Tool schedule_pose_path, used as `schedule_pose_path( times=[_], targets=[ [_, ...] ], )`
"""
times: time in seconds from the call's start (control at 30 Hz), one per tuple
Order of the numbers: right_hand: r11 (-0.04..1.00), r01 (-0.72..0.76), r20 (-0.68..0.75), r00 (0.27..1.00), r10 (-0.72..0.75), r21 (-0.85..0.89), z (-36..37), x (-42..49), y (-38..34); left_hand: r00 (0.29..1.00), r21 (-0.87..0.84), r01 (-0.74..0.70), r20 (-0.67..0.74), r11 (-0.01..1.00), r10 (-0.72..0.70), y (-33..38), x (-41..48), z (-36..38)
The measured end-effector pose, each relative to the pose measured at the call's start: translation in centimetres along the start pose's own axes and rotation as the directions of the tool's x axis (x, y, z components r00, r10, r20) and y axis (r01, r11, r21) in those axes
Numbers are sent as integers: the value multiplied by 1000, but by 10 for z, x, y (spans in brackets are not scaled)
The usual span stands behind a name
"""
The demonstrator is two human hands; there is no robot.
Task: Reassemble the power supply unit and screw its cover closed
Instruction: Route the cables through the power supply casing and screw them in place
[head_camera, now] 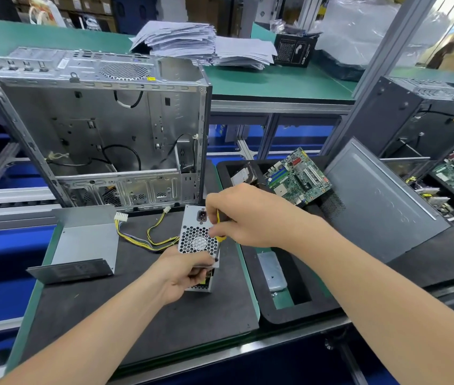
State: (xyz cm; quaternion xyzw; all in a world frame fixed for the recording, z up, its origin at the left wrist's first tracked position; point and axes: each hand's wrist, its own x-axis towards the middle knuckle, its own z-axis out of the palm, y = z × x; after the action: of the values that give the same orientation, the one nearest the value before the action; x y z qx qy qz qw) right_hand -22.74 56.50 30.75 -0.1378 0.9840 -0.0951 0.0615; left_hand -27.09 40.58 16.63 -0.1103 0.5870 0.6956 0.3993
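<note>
The silver power supply unit (pixel 196 240) stands on end on the black mat (pixel 142 309), its honeycomb fan grille and black power socket facing me. My left hand (pixel 185 272) grips its lower end from the left. My right hand (pixel 237 215) holds a yellow-handled screwdriver (pixel 219 234) whose dark shaft points down at the unit's lower right corner. A bundle of yellow and black cables (pixel 148 234) with white connectors trails left from the unit. The bent metal cover (pixel 81 243) lies apart on the mat's left side.
An open, empty computer case (pixel 95 129) stands behind the mat. A black foam tray (pixel 273 307) to the right holds a green motherboard (pixel 298 176), a hard drive and a clear bag. A grey side panel (pixel 381 201) leans further right. Papers are stacked on the far green bench.
</note>
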Motion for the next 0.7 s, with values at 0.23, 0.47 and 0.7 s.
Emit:
schedule_pose_path(
  times=[0.23, 0.47, 0.7],
  targets=[
    [918, -390, -163, 904, 396, 70, 20, 7, -8, 1000, 17, -15, -6, 1000, 16, 1, -1, 2],
    [990, 113, 133, 986, -102, -81, -15, -2, -3, 999, 40, -19, -31, 999, 20, 0, 0, 1],
    [1000, -3, 24, 1000, 3, -17, -5, -1, -6, 1000, 32, -3, -7, 999, 3, 0, 1, 0]
  ],
)
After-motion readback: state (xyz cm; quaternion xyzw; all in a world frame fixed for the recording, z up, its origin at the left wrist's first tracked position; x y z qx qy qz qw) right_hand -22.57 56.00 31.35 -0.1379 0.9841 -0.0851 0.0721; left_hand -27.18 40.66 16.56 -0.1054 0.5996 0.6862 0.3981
